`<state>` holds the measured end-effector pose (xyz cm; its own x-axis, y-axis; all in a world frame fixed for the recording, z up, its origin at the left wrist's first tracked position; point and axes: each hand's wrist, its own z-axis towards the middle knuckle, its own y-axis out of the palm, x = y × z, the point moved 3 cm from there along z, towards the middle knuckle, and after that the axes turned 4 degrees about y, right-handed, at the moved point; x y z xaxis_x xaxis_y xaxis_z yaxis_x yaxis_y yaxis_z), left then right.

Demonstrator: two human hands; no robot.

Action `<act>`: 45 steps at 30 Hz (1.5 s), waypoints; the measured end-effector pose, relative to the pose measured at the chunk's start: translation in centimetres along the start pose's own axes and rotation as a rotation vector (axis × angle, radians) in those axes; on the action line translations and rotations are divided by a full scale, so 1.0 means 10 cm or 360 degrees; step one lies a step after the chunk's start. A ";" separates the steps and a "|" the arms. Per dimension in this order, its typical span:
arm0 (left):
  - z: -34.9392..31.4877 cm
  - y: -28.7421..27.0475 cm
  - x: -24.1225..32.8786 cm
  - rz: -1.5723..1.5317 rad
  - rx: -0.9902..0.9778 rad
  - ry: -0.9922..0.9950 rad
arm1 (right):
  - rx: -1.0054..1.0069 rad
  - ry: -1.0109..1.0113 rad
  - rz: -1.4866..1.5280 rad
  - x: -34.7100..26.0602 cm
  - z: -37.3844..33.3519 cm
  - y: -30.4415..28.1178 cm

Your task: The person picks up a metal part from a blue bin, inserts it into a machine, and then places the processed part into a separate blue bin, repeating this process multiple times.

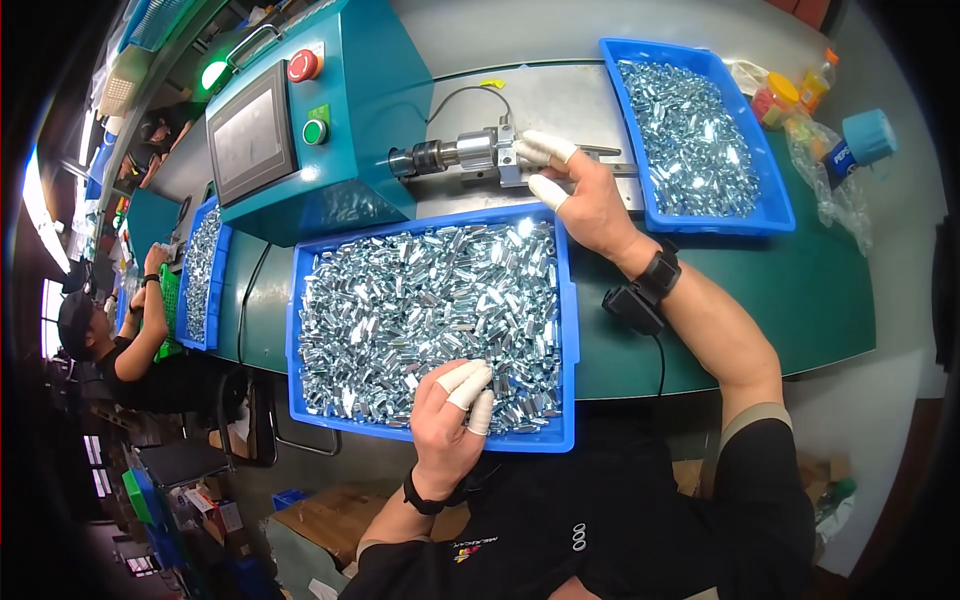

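My left hand (pixel 450 425) hovers over the near side of a blue tray (pixel 568 350) heaped with small shiny metal hex pieces (pixel 420 310). Its fingertips, in white finger cots, are drawn together; whatever they hold is hidden. My right hand (pixel 597 205), also wearing finger cots, reaches to a metal fixture (pixel 508 155) in front of the machine's spindle chuck (pixel 432 157). Its thumb stands apart from the fingers, and the fingertips are at the fixture's right side. No piece shows between them.
The teal machine (pixel 370 110) carries a screen (pixel 250 135), a red button (pixel 303 66) and a green button (pixel 315 131). A second filled blue tray (pixel 775 215) stands right of the fixture, beside jars and a bottle (pixel 860 145). At the left, another person (pixel 140 320) works near a further tray (pixel 205 340).
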<state>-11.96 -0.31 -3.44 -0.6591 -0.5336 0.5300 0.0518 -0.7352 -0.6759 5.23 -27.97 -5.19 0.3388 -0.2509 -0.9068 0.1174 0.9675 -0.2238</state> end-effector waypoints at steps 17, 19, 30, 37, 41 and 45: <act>0.58 -0.35 -0.31 0.0281 -0.0394 0.0198 | 0.0231 0.0157 0.0026 0.03 0.16 -0.12; 0.70 -0.29 -0.37 0.0342 -0.0492 0.0252 | 0.0275 0.0152 -0.0168 -0.02 0.19 -0.16; 0.91 -0.12 -0.63 0.0388 -0.0889 0.0060 | 0.0278 0.0166 -0.1243 -0.33 0.56 0.02; 0.89 -0.15 -0.67 0.0183 -0.0852 -0.0089 | 0.0241 0.0062 -0.1379 -0.49 0.64 0.03; 0.88 -0.17 -0.65 0.0001 -0.0672 -0.0120 | 0.0433 -0.0149 -0.1267 -0.51 0.44 -0.29; 0.97 -0.21 -0.54 -0.0048 -0.0592 -0.0010 | 0.0469 0.0324 -0.1446 -0.29 0.04 -1.01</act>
<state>-1.20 0.09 0.08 -0.6514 -0.5176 0.5548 -0.2443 -0.5492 -0.7992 3.41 -37.03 -0.11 -0.1607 -0.8604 -0.4837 0.4922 0.3549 -0.7948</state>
